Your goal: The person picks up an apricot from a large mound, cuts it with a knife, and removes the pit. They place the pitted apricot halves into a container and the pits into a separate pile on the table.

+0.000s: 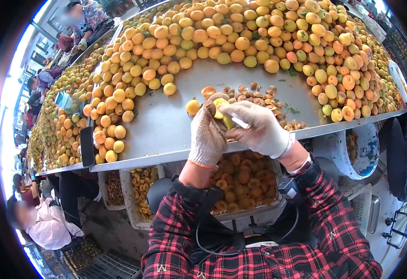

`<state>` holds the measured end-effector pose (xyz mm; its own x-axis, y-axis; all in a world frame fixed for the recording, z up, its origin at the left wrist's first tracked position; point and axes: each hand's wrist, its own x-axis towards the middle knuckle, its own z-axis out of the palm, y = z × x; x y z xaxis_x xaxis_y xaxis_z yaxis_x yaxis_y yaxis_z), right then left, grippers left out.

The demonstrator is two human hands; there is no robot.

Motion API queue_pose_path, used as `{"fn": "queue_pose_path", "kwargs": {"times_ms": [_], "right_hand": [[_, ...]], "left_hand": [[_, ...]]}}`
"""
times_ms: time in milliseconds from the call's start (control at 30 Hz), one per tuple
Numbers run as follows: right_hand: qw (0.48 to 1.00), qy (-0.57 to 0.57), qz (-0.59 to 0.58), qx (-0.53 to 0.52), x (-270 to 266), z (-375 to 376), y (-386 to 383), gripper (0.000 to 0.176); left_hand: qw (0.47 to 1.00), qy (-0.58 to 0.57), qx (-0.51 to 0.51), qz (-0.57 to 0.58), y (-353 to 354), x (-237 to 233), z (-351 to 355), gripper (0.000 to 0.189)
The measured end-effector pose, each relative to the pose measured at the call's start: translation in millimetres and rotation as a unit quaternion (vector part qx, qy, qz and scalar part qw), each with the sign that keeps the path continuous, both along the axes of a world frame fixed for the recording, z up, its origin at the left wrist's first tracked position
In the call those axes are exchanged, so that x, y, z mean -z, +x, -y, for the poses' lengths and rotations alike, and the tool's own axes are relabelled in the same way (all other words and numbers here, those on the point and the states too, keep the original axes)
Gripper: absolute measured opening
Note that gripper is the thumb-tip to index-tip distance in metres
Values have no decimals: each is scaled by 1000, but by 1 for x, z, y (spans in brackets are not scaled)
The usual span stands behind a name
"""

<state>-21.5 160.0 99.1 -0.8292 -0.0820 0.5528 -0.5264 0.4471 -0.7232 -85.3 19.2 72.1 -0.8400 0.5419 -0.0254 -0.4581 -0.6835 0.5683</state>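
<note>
Both my hands wear light work gloves and meet over the front edge of a metal table (166, 130). My left hand (206, 137) grips a yellow apricot (220, 106) from the left. My right hand (259, 128) holds a small knife (239, 122) with its blade against that apricot. One whole apricot (193, 107) and a cut half (208, 91) lie just beyond my hands. A heap of brown pits (254, 95) sits behind them.
A big pile of apricots (259, 32) rings the table's back and sides. Below the front edge stand crates of apricot halves (243, 183) and a white bucket (364, 153). A water bottle (68, 102) lies at left. Other people work at far left.
</note>
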Motion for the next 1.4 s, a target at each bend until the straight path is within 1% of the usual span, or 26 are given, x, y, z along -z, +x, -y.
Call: {"fn": "queue_pose_path", "kwargs": {"times_ms": [33, 67, 133, 200, 267, 300, 333, 367, 400, 433, 467, 533, 600, 667, 767, 833, 867, 900, 1033, 1067, 1100, 1133, 1167, 1200, 1267, 1400], "right_hand": [[1000, 0, 1, 2, 1, 2, 1, 53], [998, 56, 6, 18, 1, 4, 2, 54], [992, 118, 24, 24, 3, 5, 0, 58], [995, 93, -6, 33, 3, 5, -2, 55], [996, 70, -37, 42, 1, 4, -3, 52], [999, 20, -11, 40, 0, 2, -3, 47], [999, -31, 15, 38, 0, 1, -3, 42], [991, -126, 33, 44, 4, 3, -5, 27], [969, -224, 95, 37, -5, -3, -2, 22], [934, -319, 156, 28, -17, -10, 1, 17], [901, -411, 142, 12, -21, -15, 0, 17], [876, -465, 113, 53, -28, -21, -4, 20], [844, -526, 82, 65, -30, -24, -8, 22], [837, -542, 56, 52, -24, -27, -13, 22], [833, -551, 16, 43, -23, -33, -16, 21], [822, -563, 3, 84, -28, -33, -14, 20], [833, -542, 15, 116, -31, -32, -13, 32], [832, -542, 14, 117, -31, -32, -13, 32], [829, -542, 15, 138, -31, -31, -13, 32], [828, -543, 18, 137, -31, -30, -13, 32], [828, -543, 18, 137, -31, -29, -13, 32], [827, -544, 20, 139, -31, -28, -13, 31], [826, -545, 21, 141, -31, -26, -13, 30], [826, -545, 21, 141, -31, -26, -13, 30], [817, -560, 4, 138, -30, -24, -15, 17], [830, -528, 5, 176, -34, -21, -17, 24]], "left_hand": [[1000, -20, -6, 0, 1, 4, -2, 36], [998, 1, 22, 55, 3, 8, -2, 38], [997, 24, 45, 61, 1, 14, -1, 42], [995, 47, 66, 65, 1, 15, 0, 46], [998, -63, 18, 6, 5, 12, 1, 42], [998, -63, 18, 6, 9, 7, 2, 42], [962, -222, -28, -157, 15, 1, 4, 40], [873, -368, -71, -311, 18, -2, 5, 38], [991, -117, -14, 59, 16, -3, -4, 33], [991, -117, -14, 60, 15, -3, -5, 33], [989, -129, 19, 67, 14, -3, -4, 31], [974, -206, 47, 79, 16, -9, -9, 27], [972, -223, 61, 50, 23, -15, -14, 27], [964, -261, 59, 3, 28, -1, -18, 29], [967, -242, 83, 13, 35, -6, -19, 30], [967, -244, 71, 23, 35, -4, -19, 31], [973, -212, 87, 34, 34, -3, -19, 28], [977, -180, 104, 45, 34, -3, -19, 26], [974, -192, 92, 70, 39, 5, -23, 27], [941, -292, 22, -172, 38, 21, -23, 28], [836, -369, -50, -402, 38, 16, -25, 28], [836, -369, -50, -402, 40, 12, -26, 28], [945, -285, 3, -164, 42, 6, -27, 30], [979, -177, 56, 87, 43, -2, -29, 33], [980, -162, 61, 93, 43, 2, -28, 33], [979, -158, 72, 108, 49, -12, -26, 32]]}}
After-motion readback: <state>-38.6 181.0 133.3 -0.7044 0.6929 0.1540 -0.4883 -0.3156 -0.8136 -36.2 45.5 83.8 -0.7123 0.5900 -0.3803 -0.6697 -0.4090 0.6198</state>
